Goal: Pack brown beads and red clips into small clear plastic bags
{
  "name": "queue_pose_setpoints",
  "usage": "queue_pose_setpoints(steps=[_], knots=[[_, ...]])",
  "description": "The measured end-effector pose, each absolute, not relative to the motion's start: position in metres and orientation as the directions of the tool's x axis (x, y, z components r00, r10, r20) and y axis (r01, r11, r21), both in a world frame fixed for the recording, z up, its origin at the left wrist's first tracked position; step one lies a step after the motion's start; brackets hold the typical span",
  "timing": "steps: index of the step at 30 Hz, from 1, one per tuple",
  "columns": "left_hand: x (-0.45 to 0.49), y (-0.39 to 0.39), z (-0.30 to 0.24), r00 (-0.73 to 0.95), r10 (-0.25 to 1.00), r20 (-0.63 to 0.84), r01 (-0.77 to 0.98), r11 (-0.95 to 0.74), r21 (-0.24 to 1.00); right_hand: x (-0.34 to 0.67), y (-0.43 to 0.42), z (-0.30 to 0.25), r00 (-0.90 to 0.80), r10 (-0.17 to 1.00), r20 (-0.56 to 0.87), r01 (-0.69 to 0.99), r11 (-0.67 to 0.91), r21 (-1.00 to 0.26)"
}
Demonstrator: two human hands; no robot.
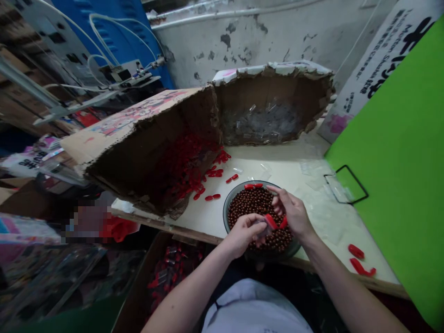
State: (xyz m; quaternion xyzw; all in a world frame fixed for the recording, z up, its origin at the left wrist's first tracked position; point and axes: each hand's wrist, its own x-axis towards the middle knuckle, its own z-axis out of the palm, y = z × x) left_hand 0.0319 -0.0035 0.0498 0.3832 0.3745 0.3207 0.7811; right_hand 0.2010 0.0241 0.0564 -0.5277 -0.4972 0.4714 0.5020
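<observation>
Pinching red-and-clear container in my left grip above bowl of brown beads; right grip alongside, can't tell if holding.

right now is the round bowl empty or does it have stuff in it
Not empty: small brown balls spread across the bowl, beneath the left hand and right hand. How deep they lie, I cannot tell.

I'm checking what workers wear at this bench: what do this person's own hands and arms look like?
The left hand and right hand are both ungloved, with no ring, watch or bracelet that I can make out. Both forearms are bare, with no sleeve in view. Below them shows a pale, bluish-grey top.
</observation>
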Motion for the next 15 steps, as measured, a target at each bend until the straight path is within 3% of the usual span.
queue_pose_setpoints(steps=[7,15], knots=[[0.037,-0.009,0.051,0.557,0.754,-0.347,-0.137,0.496,0.857,0.177,0.041,0.066,-0.097,0.995,-0.015,-0.079,-0.023,-0.997],[0.035,-0.01,0.059,0.572,0.75,-0.332,-0.103,0.467,0.878,0.172,0.023,0.07,0.107,0.985,0.136,0.03,0.133,-0.991]])
